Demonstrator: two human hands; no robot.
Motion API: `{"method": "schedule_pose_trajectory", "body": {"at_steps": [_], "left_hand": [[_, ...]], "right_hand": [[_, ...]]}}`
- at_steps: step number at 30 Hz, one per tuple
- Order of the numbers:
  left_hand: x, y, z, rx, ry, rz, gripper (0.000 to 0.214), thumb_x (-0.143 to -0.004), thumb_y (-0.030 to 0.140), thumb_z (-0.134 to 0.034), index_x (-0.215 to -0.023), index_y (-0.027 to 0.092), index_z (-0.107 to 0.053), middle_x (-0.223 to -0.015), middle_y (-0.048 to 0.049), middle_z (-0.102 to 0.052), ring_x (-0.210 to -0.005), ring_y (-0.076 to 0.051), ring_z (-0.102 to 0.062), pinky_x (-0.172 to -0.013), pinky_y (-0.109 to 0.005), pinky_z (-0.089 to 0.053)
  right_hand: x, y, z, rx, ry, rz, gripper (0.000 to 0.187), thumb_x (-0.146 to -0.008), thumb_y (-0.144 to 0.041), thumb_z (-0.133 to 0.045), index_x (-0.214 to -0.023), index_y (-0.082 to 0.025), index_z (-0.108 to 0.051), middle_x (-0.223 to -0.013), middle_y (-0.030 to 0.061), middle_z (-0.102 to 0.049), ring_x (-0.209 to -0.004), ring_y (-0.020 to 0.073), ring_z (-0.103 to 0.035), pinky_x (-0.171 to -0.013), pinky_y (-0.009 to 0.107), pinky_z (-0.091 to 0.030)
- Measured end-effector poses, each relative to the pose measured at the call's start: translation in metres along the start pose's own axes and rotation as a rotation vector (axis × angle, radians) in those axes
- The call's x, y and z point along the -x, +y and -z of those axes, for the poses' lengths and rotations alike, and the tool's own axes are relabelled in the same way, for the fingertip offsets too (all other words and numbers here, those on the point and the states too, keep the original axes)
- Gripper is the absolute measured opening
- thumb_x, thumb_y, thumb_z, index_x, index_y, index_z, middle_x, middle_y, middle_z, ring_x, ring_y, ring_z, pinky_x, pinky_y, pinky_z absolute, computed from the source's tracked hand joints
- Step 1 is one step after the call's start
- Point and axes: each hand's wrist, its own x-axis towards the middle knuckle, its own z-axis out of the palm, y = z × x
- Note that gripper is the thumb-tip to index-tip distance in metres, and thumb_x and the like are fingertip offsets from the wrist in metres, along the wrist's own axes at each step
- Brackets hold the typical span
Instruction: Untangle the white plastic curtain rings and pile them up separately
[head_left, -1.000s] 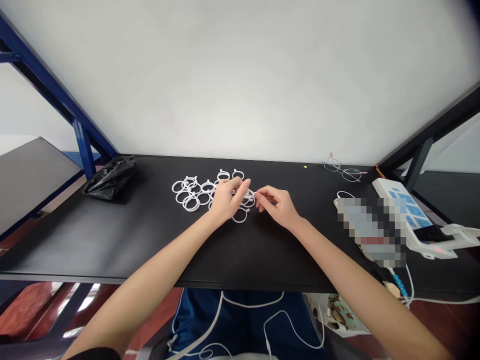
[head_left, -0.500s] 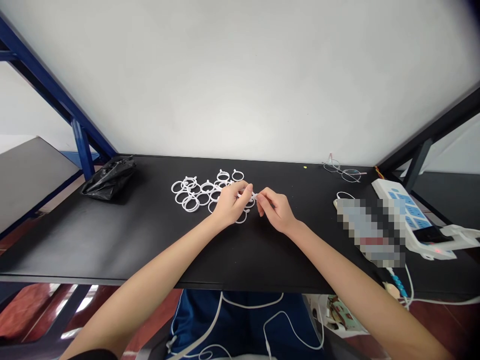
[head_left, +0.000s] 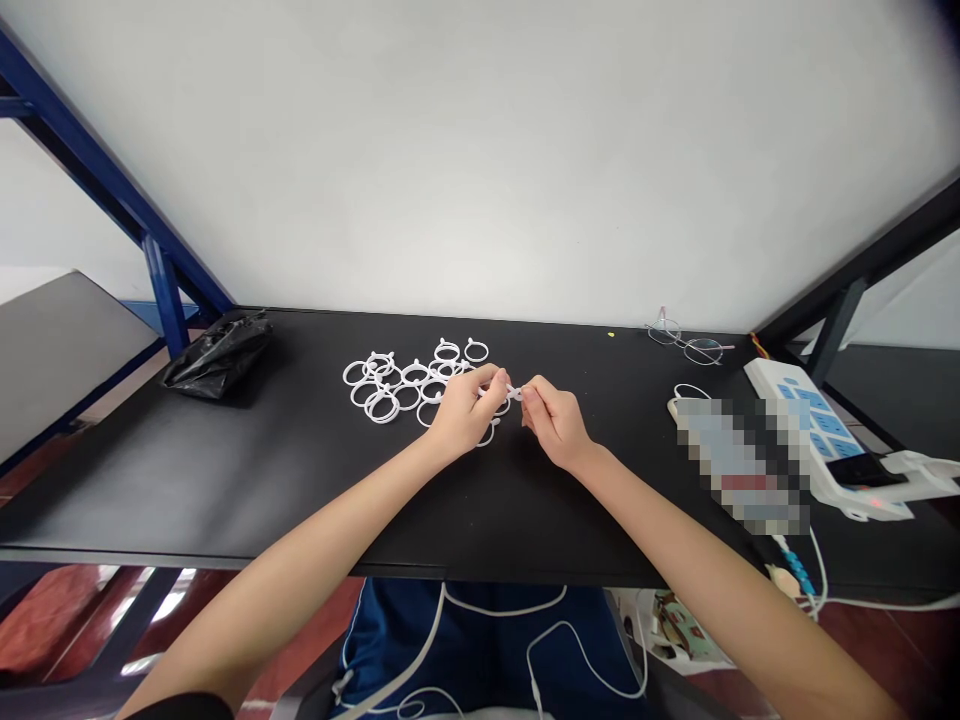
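Several white plastic rings [head_left: 397,385] lie spread on the black table [head_left: 300,470], left of centre. My left hand [head_left: 465,410] and my right hand [head_left: 553,420] meet just right of that group, fingertips together. Both pinch one white ring [head_left: 513,392] between them, held a little above the table. More rings lie under and behind my left hand, partly hidden by it.
A crumpled black bag [head_left: 219,356] sits at the back left. Glasses [head_left: 688,342] lie at the back right. A white power strip [head_left: 817,430] and a blurred object [head_left: 739,465] occupy the right side. White cables [head_left: 487,640] hang below the table's front edge.
My right hand has drawn in leftward and closed its fingers against my left hand's fingertips. The left hand has barely shifted.
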Motion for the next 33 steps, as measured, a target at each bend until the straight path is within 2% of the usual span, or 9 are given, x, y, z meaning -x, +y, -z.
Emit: {"method": "schedule_pose_trajectory", "body": {"at_steps": [6, 15, 21, 26, 33], "left_hand": [[-0.0006, -0.002, -0.0007, -0.027, 0.007, -0.003, 0.038, -0.094, 0.042, -0.038, -0.072, 0.017, -0.056, -0.06, 0.0024, -0.046, -0.056, -0.011, -0.039, -0.054, -0.024, -0.034], [-0.0007, -0.0011, -0.0001, -0.035, 0.019, 0.003, 0.035, -0.093, 0.037, -0.039, -0.071, 0.017, -0.058, -0.064, 0.001, -0.053, -0.06, -0.012, -0.045, -0.056, -0.025, -0.036], [-0.0006, 0.002, 0.0005, -0.043, 0.006, -0.029, 0.03, -0.093, 0.032, -0.041, -0.073, 0.017, -0.058, -0.069, 0.0007, -0.058, -0.064, -0.012, -0.049, -0.061, -0.025, -0.039], [-0.0012, 0.0026, 0.0005, -0.107, 0.0, -0.082, 0.031, -0.091, 0.029, -0.042, -0.066, 0.016, -0.055, -0.064, 0.0004, -0.058, -0.063, -0.013, -0.051, -0.063, -0.026, -0.039], [-0.0017, 0.0033, 0.0007, -0.126, 0.003, -0.09, 0.027, -0.089, 0.027, -0.043, -0.067, 0.017, -0.057, -0.066, 0.0002, -0.062, -0.063, -0.013, -0.054, -0.07, -0.027, -0.042]], "right_hand": [[0.0008, -0.0007, -0.0032, 0.004, 0.03, -0.016, 0.033, -0.102, -0.039, -0.034, -0.073, -0.022, -0.04, -0.053, -0.0047, -0.045, -0.047, 0.011, -0.047, -0.051, 0.025, -0.039], [-0.0001, -0.0001, -0.0017, 0.058, -0.021, -0.016, 0.037, -0.102, -0.042, -0.032, -0.071, -0.022, -0.037, -0.054, -0.0038, -0.045, -0.047, 0.0109, -0.044, -0.05, 0.026, -0.037], [-0.0018, -0.0029, 0.0002, 0.066, -0.028, -0.004, 0.035, -0.102, -0.038, -0.032, -0.071, -0.022, -0.037, -0.054, -0.0042, -0.046, -0.046, 0.0102, -0.043, -0.05, 0.025, -0.036], [-0.002, -0.0038, 0.0005, 0.073, -0.042, 0.023, 0.035, -0.102, -0.037, -0.032, -0.072, -0.022, -0.041, -0.055, -0.0041, -0.048, -0.047, 0.0097, -0.044, -0.053, 0.025, -0.038], [-0.002, -0.001, -0.0003, 0.082, -0.038, 0.015, 0.034, -0.102, -0.038, -0.033, -0.073, -0.022, -0.041, -0.054, -0.0046, -0.045, -0.047, 0.01, -0.041, -0.052, 0.025, -0.035]]}}
